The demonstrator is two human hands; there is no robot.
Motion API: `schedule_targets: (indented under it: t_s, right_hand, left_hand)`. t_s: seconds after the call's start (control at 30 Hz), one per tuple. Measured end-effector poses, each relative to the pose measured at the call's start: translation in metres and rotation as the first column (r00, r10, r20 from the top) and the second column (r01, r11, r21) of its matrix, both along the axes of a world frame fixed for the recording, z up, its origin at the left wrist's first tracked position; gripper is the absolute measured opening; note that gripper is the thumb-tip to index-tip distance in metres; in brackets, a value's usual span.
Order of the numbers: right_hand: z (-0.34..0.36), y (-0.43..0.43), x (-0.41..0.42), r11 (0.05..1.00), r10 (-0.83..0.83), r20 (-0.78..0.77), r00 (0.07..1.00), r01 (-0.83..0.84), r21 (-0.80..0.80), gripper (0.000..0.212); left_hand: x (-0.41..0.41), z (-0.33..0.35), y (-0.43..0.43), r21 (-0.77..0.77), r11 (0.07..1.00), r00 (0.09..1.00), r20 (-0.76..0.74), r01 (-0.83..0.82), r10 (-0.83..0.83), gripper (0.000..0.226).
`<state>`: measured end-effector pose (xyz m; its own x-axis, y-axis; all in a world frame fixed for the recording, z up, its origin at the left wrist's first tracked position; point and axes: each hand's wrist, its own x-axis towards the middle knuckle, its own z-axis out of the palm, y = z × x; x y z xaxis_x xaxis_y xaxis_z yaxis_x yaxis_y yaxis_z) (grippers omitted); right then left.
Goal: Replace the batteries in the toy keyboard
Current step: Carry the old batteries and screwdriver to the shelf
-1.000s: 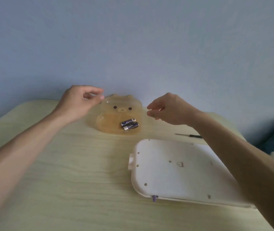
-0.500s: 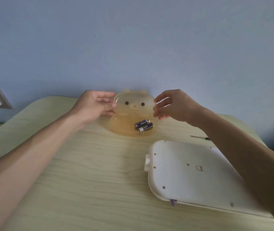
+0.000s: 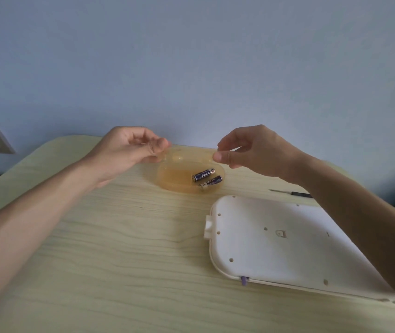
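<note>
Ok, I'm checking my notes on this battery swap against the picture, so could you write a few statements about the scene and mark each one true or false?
1. Two batteries lie in the amber container. True.
2. The toy keyboard lies with its keys facing up. False: its plain white underside with screw holes faces up.
3. A screwdriver lies on the table beyond the keyboard. True.
4. The left hand holds a battery. False: both batteries are in the container.
5. The right hand rests on the keyboard. False: it is up at the container's right edge.
</note>
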<state>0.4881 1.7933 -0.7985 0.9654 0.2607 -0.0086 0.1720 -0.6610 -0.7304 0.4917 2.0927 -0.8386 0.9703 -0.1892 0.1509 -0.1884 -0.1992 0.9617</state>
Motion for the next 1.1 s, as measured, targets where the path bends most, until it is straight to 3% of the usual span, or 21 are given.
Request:
schedule_targets:
  t_s: [0.1, 0.27, 0.33, 0.67, 0.8, 1.1]
  right_hand:
    - [0.002, -0.001, -0.003, 0.995, 0.065, 0.015, 0.998, -0.064, -0.073, 0.050]
    - [-0.004, 0.003, -0.001, 0.970, 0.134, 0.040, 0.990, -0.123, -0.208, 0.067]
    - [-0.006, 0.005, 0.000, 0.957, 0.161, 0.056, 0.985, -0.142, -0.254, 0.069]
    - [-0.010, 0.007, 0.000, 0.941, 0.193, 0.088, 0.977, -0.159, -0.300, 0.068]
    - [-0.008, -0.001, -0.003, 0.944, 0.185, 0.073, 0.980, -0.156, -0.292, 0.075]
    - [0.001, -0.102, -0.019, 0.902, -0.010, 0.014, 1.000, 0.015, -0.432, 0.039]
  left_hand:
    - [-0.004, 0.001, -0.005, 0.198, 0.980, 1.000, 0.011, 0.018, -0.020, 0.050]
    - [-0.009, -0.003, -0.004, 0.416, 0.907, 0.998, -0.009, 0.061, -0.063, 0.087]
    - [-0.011, -0.004, -0.008, 0.479, 0.876, 0.998, 0.008, 0.052, -0.063, 0.090]
    - [-0.014, -0.007, -0.014, 0.549, 0.836, 0.996, 0.065, 0.015, -0.060, 0.077]
    - [-0.018, -0.007, -0.019, 0.578, 0.816, 0.994, 0.079, 0.018, -0.078, 0.086]
    - [-0.009, -0.011, -0.056, 0.617, 0.787, 0.988, 0.123, -0.006, -0.088, 0.080]
